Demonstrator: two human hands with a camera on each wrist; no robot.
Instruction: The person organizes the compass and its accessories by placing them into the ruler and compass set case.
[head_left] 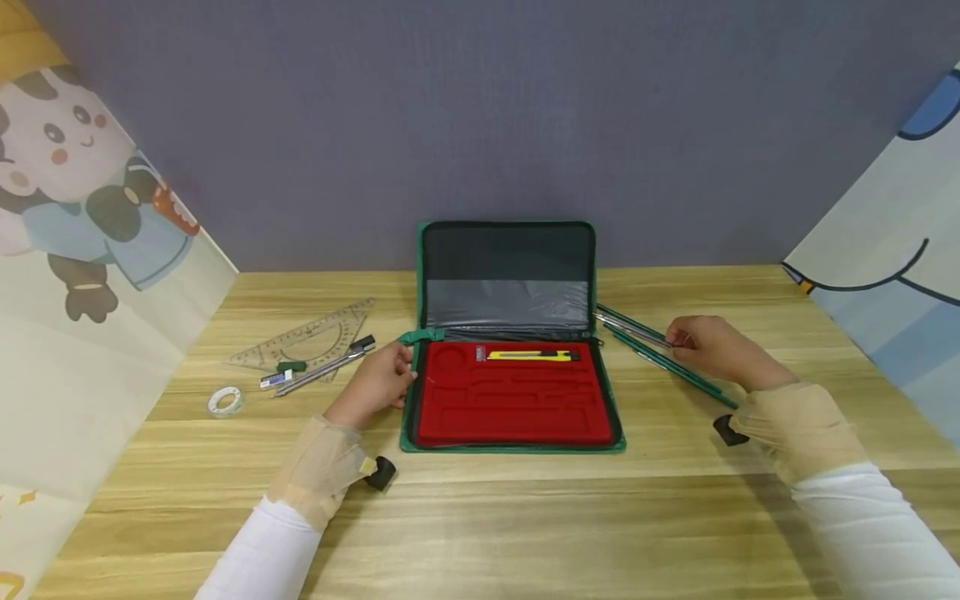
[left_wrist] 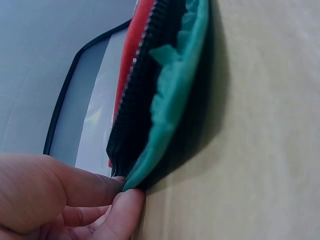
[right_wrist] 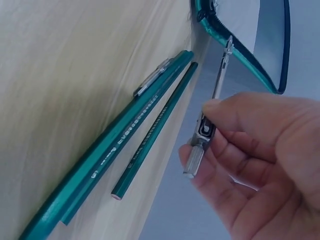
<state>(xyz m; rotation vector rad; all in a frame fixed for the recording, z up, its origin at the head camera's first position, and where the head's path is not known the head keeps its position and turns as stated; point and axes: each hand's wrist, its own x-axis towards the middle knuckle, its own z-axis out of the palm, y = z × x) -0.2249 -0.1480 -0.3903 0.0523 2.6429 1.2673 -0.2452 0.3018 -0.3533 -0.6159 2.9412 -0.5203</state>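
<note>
A green zip case (head_left: pixel 512 448) lies unfolded on the table, its lid leaning up at the back and a red moulded tray (head_left: pixel 517 425) in its base. My left hand (head_left: pixel 378 385) pinches the case's left edge between thumb and fingers; the left wrist view shows the green edging (left_wrist: pixel 172 102) at the fingertips. To the right of the case, my right hand (head_left: pixel 705 346) holds a slim silver compass (right_wrist: pixel 204 127) by its knurled handle end. Below it lie green pencils (right_wrist: pixel 155 132) and a small metal instrument (right_wrist: pixel 151 78). A yellow utility knife (head_left: pixel 532 356) sits in the tray.
Left of the case lie a clear protractor set square (head_left: pixel 258 354), a larger silver compass (head_left: pixel 322 369), an eraser (head_left: pixel 275 380), a small green object (head_left: pixel 291 366) and a roll of tape (head_left: pixel 224 401). A small clear box (head_left: pixel 481 353) sits beside the knife. A grey wall (head_left: pixel 510 108) stands behind.
</note>
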